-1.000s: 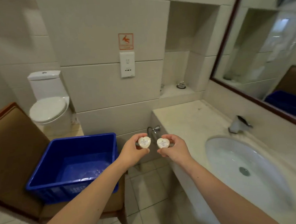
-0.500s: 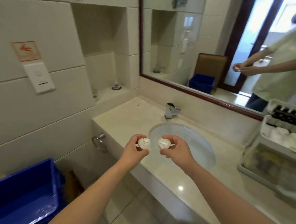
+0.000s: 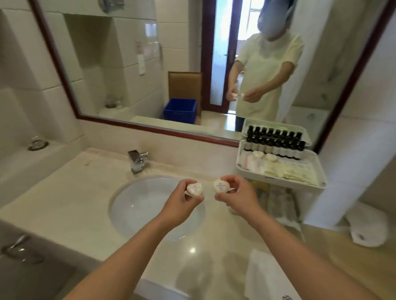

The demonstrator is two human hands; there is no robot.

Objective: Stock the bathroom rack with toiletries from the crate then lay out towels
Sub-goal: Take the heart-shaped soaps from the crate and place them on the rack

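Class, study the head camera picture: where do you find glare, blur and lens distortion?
Head view: a bright spot of glare on the counter near the sink; wide-angle bending bows the mirror frame; the rack and lower left corner look smeared, while both soaps, left and right, stay fairly sharp.

1 head-worn wide-angle view looks forward and down, close over the surface [image 3: 81,215] and sink [image 3: 135,206]. It faces the mirror [image 3: 142,61]
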